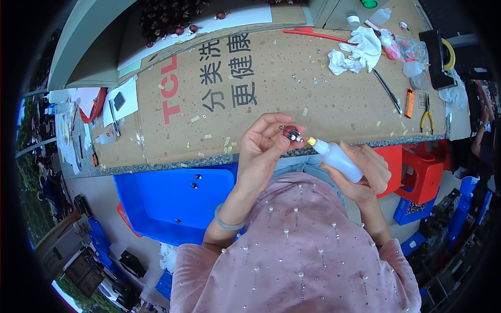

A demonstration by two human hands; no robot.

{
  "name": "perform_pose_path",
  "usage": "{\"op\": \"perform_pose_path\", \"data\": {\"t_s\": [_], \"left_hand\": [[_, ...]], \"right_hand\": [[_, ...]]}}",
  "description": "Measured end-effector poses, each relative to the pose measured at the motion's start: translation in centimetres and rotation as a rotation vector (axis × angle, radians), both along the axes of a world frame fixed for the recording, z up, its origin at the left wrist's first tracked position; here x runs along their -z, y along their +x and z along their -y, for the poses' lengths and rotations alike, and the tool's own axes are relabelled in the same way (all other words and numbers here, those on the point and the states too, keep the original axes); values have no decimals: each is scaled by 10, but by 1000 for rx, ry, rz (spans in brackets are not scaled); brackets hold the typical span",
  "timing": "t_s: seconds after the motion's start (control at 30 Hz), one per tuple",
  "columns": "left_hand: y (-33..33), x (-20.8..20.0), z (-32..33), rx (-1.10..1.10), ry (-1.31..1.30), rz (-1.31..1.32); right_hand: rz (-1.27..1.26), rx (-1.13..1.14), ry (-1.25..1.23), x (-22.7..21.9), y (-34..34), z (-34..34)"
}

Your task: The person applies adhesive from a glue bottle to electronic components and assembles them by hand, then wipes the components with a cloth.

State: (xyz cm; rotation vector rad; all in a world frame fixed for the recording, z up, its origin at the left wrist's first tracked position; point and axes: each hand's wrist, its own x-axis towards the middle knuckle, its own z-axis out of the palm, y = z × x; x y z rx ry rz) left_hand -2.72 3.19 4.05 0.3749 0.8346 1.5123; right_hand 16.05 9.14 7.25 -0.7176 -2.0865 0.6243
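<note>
Between the fingertips of my left hand is a small dark red ornament with a white and black part at its lower end. My right hand is wrapped round a translucent white squeeze bottle with a yellow tip. The bottle is tilted, its tip pointing up and left, close beside the ornament's white part; whether they touch I cannot tell. Both hands are above the front edge of the cardboard-covered table. Similar small ornaments lie piled on a white sheet on the shelf at the back.
A blue tray below the table edge at left holds a few ornaments. At right lie crumpled white gloves, a pen, an orange lighter, yellow-handled pliers and a tape dispenser. Red stools stand at the right.
</note>
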Motion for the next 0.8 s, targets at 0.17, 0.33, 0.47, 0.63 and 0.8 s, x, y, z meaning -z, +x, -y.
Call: {"op": "perform_pose_path", "data": {"t_s": [0.17,0.33,0.47,0.63,0.8], "left_hand": [[1,1,0,-9,-2,-46],[1,1,-1,-11,4,-75],[1,1,0,-10,13,-71],[1,2,0,-16,24,-80],[1,2,0,-14,6,-119]], "right_hand": [[-11,-21,5,0,-1,0],[-4,-21,11,3,-1,0],[3,-34,7,3,0,0],[29,-33,14,3,0,1],[33,-34,29,2,0,0]]}}
